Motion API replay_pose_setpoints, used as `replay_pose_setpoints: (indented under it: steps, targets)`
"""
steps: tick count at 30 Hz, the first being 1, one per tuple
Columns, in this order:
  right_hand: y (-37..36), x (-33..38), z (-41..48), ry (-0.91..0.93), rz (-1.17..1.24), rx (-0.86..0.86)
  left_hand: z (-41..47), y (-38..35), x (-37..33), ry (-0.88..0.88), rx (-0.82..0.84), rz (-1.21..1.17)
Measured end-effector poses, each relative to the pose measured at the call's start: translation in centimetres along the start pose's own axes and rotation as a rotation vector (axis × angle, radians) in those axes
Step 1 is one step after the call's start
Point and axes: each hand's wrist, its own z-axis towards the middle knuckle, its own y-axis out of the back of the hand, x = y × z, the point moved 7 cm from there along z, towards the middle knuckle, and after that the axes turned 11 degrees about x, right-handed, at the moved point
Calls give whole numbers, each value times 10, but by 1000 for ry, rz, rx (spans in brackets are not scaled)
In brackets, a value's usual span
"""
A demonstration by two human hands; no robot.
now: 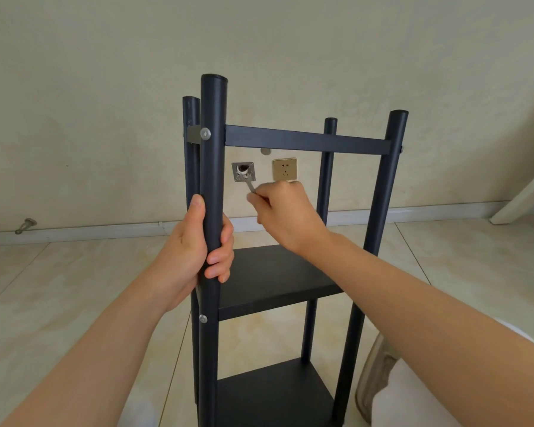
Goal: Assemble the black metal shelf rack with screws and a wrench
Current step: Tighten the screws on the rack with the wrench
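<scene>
And here's the tall black metal shelf rack [305,142], standing on the pale tiled floor [74,303] just in front of the wall, and it looks well along. All four round posts are up, a flat black middle shelf [269,278] and a flat black bottom shelf [272,392] are seated between them, and a black top rail [346,146] spans the front pair. A round silver screw head [205,133] shows on the near left post [212,167] at rail height, and a second silver screw head [203,318] sits at the middle shelf. What's left, I'd judge, is the top level: no board shows up there, and the far side is too hidden by the posts to say whether its rail is in. The left grip [195,251] is clenched round that near left post above the middle shelf, steadying it. The right grip [285,214] reaches inside the frame and pinches a small silver wrench [251,187] in its fingertips, in open air and apparently on no screw. The rack's long axis runs vertical, with the capped post ends up and the feet out of frame below. The wrench slants, its free end pointing up and left towards the wall and its other end buried in the fingers.
</scene>
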Motion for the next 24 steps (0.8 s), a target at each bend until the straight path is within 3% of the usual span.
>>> replay_pose_setpoints:
  steps: [4, 15, 24]
  targets:
    - [15, -23, -14, -104, -100, 52, 2, 0, -2, -14, -48, 3]
    - [78, -83, -57, -348, -165, -107, -1, 9, -4, -81, -43, 110]
    - [100, -114, -65, -459, 44, -175, -8, 24, -1, -86, -39, 116]
